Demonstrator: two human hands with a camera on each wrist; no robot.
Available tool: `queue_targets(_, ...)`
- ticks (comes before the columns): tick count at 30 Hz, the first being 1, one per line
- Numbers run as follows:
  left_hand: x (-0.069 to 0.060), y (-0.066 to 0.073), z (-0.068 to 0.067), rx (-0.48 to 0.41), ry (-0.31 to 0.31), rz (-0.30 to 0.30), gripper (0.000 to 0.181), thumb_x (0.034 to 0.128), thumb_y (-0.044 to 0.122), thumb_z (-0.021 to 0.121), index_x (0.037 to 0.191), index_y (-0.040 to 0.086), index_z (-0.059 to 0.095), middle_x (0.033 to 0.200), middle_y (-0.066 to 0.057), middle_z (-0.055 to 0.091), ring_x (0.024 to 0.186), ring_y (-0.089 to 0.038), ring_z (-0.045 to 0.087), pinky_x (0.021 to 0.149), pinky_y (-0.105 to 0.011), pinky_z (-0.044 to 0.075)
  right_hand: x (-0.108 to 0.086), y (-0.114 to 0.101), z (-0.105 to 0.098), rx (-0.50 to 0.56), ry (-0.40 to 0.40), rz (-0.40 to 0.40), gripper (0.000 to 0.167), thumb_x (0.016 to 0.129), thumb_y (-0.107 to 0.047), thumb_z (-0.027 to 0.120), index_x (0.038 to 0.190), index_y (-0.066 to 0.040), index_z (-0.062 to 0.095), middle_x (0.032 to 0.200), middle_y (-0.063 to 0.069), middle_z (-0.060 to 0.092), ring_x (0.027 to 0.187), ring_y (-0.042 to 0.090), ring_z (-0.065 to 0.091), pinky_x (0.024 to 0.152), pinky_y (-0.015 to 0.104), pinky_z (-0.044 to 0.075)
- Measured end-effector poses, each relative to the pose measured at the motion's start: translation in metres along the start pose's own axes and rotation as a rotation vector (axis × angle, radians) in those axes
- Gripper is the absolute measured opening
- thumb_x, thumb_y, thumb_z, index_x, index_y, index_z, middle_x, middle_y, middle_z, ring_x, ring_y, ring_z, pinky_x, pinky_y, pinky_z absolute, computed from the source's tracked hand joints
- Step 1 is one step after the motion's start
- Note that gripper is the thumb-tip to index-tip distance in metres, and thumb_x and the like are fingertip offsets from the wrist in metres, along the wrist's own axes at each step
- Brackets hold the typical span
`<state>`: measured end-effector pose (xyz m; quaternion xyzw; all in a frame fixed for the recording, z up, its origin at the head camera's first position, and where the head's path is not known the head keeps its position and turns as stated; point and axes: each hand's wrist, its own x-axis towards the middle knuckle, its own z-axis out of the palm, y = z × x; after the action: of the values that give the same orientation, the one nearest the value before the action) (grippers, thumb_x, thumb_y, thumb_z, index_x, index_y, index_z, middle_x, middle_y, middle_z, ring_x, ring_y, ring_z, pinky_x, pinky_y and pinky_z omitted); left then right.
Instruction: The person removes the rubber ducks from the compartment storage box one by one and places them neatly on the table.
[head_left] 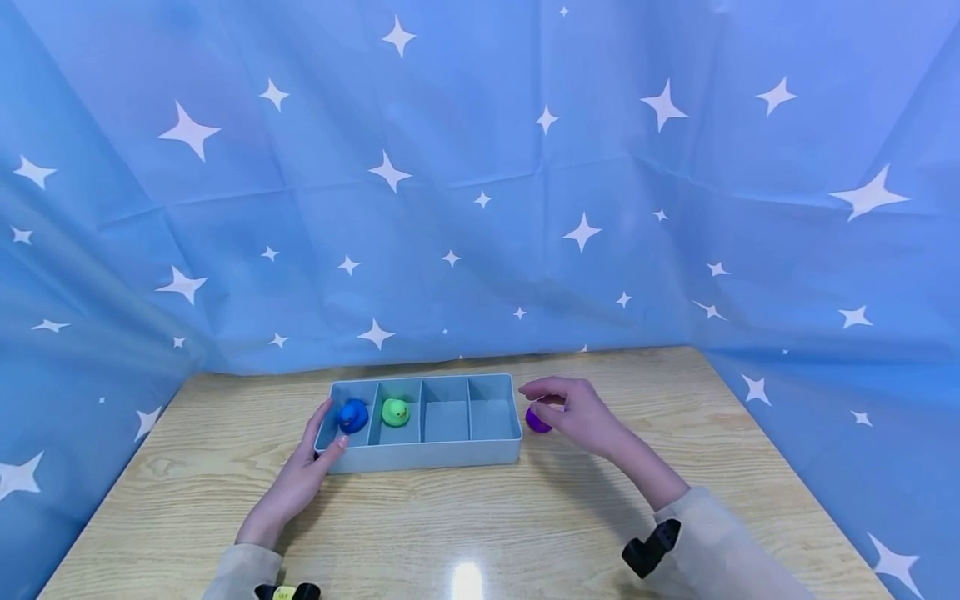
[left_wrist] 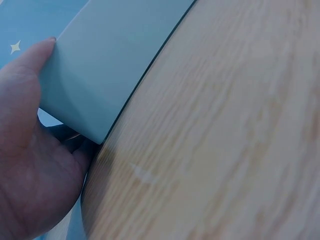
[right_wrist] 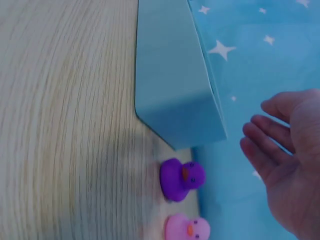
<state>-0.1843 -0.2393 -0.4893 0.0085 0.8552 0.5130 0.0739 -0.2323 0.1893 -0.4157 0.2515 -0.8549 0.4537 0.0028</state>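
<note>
A light blue box with several compartments (head_left: 423, 457) sits on the table. My left hand (head_left: 302, 467) holds its left end, thumb at the front wall and fingers around the side. In the leftmost compartment is a blue rubber duck (head_left: 352, 415); a green rubber duck (head_left: 395, 412) sits in the one beside it. My right hand (head_left: 581, 412), with nothing between its loosely bent fingers, hovers just right of the box, over a purple rubber duck (right_wrist: 181, 179). Beside that duck stands a pink rubber duck (right_wrist: 187, 228), hidden behind the hand in the head view.
The wooden table (head_left: 420, 525) reaches back to a blue curtain with white stars (head_left: 480, 167), which also hangs along both sides. The two compartments on the box's right hold nothing. Black bands (head_left: 651, 548) are worn at both wrists over light sleeves.
</note>
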Motion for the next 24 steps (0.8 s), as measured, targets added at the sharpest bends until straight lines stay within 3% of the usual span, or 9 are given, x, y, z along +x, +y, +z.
queue_targets(4,0.001,0.000,0.000,-0.005,0.000,0.001,0.075,0.1092,0.045,0.045,0.166,0.032,-0.003,0.170,-0.022,-0.002,0.151,-0.054,0.001,0.113,-0.075,0.011,0.005,-0.006,0.007,-0.003,-0.009,-0.011,0.027,0.096,0.002,0.065,0.122,0.002,0.072,0.120,0.019,0.071,0.106,0.032,0.071,0.090,0.043,0.058)
queue_targets(7,0.001,0.000,-0.001,-0.010,0.002,0.003,0.075,0.1093,0.045,0.046,0.166,0.032,-0.002,0.170,-0.022,-0.002,0.151,-0.054,0.001,0.113,-0.075,0.011,0.009,-0.010,0.012,0.024,-0.018,0.000,0.027,0.097,0.001,0.063,0.122,0.000,0.073,0.115,0.017,0.072,0.087,0.027,0.071,0.074,0.034,0.059)
queue_targets(10,0.001,0.000,-0.001,-0.013,0.001,0.005,0.075,0.1093,0.044,0.046,0.166,0.032,-0.002,0.170,-0.022,-0.002,0.151,-0.053,0.001,0.113,-0.075,0.011,0.012,-0.014,0.019,0.030,-0.036,0.004,0.027,0.097,0.000,0.063,0.123,-0.002,0.073,0.114,0.016,0.072,0.082,0.023,0.068,0.068,0.028,0.057)
queue_targets(16,0.000,0.000,0.000,-0.017,0.003,0.009,0.075,0.1094,0.044,0.045,0.166,0.032,-0.002,0.170,-0.021,-0.002,0.152,-0.053,0.000,0.114,-0.074,0.011,0.015,-0.019,0.031,0.035,-0.071,-0.035,0.027,0.098,-0.001,0.063,0.124,0.002,0.071,0.117,0.022,0.071,0.104,0.029,0.070,0.087,0.036,0.059)
queue_targets(24,0.000,0.001,0.001,-0.019,0.001,0.002,0.075,0.1091,0.045,0.046,0.166,0.032,-0.002,0.170,-0.021,-0.002,0.152,-0.053,0.000,0.113,-0.074,0.011,0.018,-0.023,0.043,0.038,-0.092,-0.039,0.027,0.100,-0.003,0.063,0.126,-0.001,0.071,0.120,0.019,0.070,0.107,0.028,0.068,0.091,0.035,0.056)
